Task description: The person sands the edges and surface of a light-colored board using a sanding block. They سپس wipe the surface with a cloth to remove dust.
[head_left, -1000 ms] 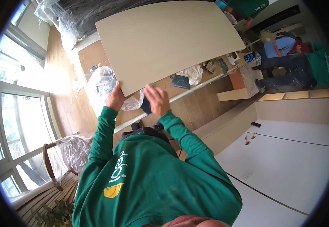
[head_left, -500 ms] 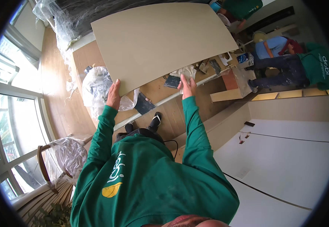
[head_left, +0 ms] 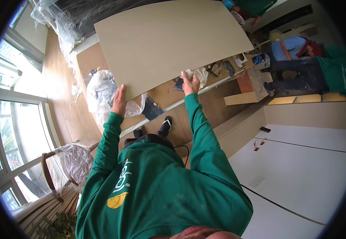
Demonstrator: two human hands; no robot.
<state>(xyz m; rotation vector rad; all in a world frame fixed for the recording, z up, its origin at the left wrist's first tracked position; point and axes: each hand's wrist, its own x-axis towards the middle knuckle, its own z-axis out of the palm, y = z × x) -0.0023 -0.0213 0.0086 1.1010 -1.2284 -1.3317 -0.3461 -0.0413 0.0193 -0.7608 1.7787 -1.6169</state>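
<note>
A large flat beige board point(head_left: 173, 44) lies raised over a workbench in front of me, its long near edge slanting up to the right. My left hand point(head_left: 119, 104) is closed round the board's near left corner. Farther right along the same edge, my right hand point(head_left: 191, 84) grips with its fingertips at the board, the fingers underneath partly hidden. Just beyond that hand is a crumpled pale cloth or paper point(head_left: 200, 75). A dark flat sheet point(head_left: 153, 108) rests on the bench between my hands, nearer to me.
Clear plastic wrapping point(head_left: 101, 91) is bunched on the workbench point(head_left: 88, 59) at left. Two co-workers point(head_left: 296, 49) point(head_left: 334, 71) bend over at the right, and another person's sleeve point(head_left: 256, 8) shows beyond the board. A wooden box point(head_left: 246, 89) stands at right; a plastic-wrapped chair point(head_left: 71, 159) is at lower left.
My right hand has moved left and closed onto the board's near edge. The board's right end has shifted slightly right. My left hand stays at its corner.
</note>
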